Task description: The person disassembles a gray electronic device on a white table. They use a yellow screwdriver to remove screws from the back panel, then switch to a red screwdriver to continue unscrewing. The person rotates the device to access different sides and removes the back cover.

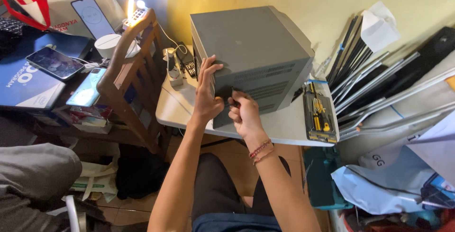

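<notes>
A grey metal box-shaped appliance with vent slots on its side stands on a small white table. My left hand lies flat against the near left corner of the box, fingers spread upward. My right hand is closed around a small dark tool whose tip meets the side panel of the box near its lower edge. Red bead bracelets circle my right wrist.
A screwdriver set in a clear case lies on the table's right edge. Metal frames and dark panels lean at the right. A wooden chair stands left, beside a desk with phones. Plastic bags lie on the floor.
</notes>
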